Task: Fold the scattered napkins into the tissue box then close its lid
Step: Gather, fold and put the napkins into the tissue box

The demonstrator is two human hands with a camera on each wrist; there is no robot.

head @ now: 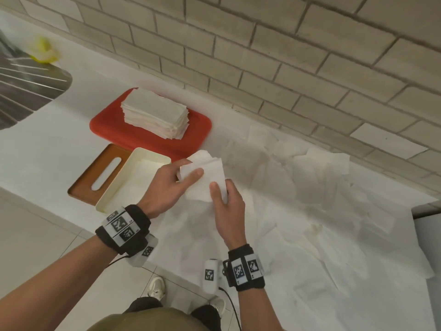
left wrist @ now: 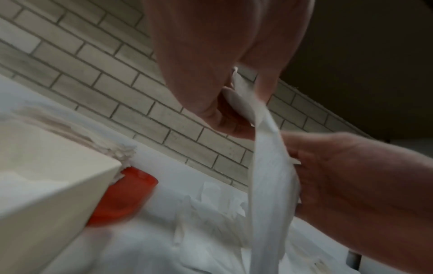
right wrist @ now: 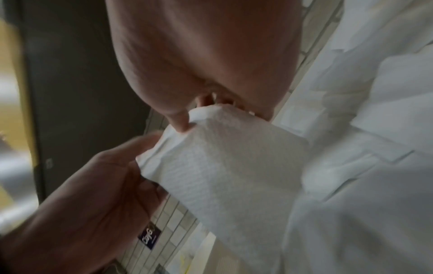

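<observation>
Both hands hold one white napkin above the counter, just right of the cream tissue box. My left hand pinches its upper left edge with thumb on top. My right hand pinches its lower right edge. The box stands open, and its brown lid with a slot lies flat beside it on the left. In the left wrist view the napkin hangs as a folded strip between the hands. In the right wrist view the napkin spreads between both thumbs. Many loose napkins cover the counter to the right.
A red tray behind the box carries a neat stack of folded napkins. A brick wall runs along the counter's back. A metal sink drainer lies at the far left. The counter's front edge is near my wrists.
</observation>
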